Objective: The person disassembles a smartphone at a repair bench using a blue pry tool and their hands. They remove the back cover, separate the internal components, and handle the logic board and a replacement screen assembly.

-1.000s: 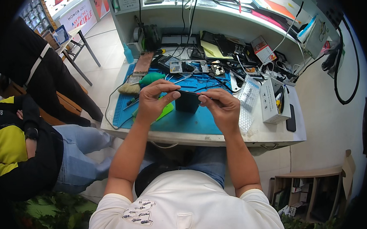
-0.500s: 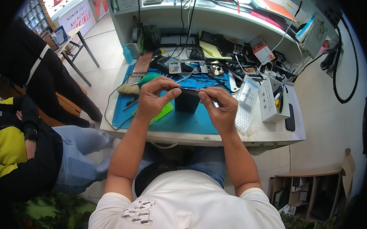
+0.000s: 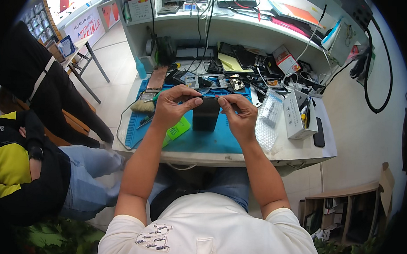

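Observation:
My left hand (image 3: 175, 105) and my right hand (image 3: 240, 117) are closed on the top corners of a dark, flat phone-like slab (image 3: 205, 115), which hangs face-on over the blue mat (image 3: 221, 139). My fingertips cover part of its top edge, and a small red bit shows beside my right fingertips. Just left of the slab, partly behind my left wrist, lies a bright green flat item (image 3: 179, 128). Tools and a bristle brush (image 3: 141, 106) lie beside my left hand. Bubble wrap (image 3: 266, 134) lies to the right of my right hand.
Phone parts (image 3: 221, 82) and cables clutter the back of the bench below a white shelf (image 3: 244, 22). A white box with tools (image 3: 296, 124) and a black phone (image 3: 319, 132) are at right. Two people (image 3: 37, 81) (image 3: 11, 159) are at left.
My hands have shifted slightly left with the slab, which now shows more of its flat face and reaches lower in the view. The background has shifted slightly.

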`<state>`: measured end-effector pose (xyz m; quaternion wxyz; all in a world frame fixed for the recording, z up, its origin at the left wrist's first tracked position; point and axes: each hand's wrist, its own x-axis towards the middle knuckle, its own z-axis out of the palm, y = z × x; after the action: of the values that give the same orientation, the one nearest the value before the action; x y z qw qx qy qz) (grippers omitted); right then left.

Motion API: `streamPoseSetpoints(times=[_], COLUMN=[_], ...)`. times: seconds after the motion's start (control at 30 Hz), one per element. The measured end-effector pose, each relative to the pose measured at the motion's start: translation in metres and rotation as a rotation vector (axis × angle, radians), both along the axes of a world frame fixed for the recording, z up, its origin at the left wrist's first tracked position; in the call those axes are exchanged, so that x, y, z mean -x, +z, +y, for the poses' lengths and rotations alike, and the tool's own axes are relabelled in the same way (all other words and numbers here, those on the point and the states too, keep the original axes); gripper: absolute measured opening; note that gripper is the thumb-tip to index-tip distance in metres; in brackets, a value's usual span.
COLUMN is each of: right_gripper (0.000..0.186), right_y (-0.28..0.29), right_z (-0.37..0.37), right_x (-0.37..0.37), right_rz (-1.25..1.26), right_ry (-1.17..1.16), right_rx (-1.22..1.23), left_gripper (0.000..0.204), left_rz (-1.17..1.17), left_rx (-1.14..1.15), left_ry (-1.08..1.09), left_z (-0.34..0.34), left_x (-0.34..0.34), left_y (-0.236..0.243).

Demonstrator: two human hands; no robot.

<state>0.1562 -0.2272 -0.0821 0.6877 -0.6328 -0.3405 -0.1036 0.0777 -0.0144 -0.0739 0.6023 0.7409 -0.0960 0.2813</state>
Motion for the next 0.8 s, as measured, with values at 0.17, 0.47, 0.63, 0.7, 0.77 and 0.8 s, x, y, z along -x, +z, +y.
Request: streamPoseSetpoints(times=[0.17,0.47,0.63,0.7,0.77,0.8], right_gripper=[0.031,0.063,0.055,0.053,0.051,0.05], right_y=[-0.005,-0.021,-0.019,-0.021,-0.021,-0.02], right_z=[0.007,-0.01,-0.011,-0.012,-0.013,-0.011], right_x=[0.0,0.012,0.01,0.005,0.005,0.007], right_rz=[0.212,0.514,0.796,0.876,0.956,0.994], right_ry=[0.044,0.322,0.497,0.578,0.606,0.594], right_rx=[-0.046,0.503,0.36,0.31,0.245,0.205], left_gripper=[0.018,0.017,0.02,0.021,0.021,0.021], left_rz=[0.069,0.254,0.377,0.395,0.402,0.398], left_rx=[0.124,0.552,0.708,0.749,0.783,0.796], left_ry=[0.087,0.118,0.107,0.108,0.105,0.111], left_z=[-0.005,0.014,0.023,0.024,0.024,0.025], left_x=[-0.004,-0.027,-0.033,-0.034,-0.036,-0.037], left_y=[0.0,0.0,-0.015,-0.021,-0.027,-0.029])
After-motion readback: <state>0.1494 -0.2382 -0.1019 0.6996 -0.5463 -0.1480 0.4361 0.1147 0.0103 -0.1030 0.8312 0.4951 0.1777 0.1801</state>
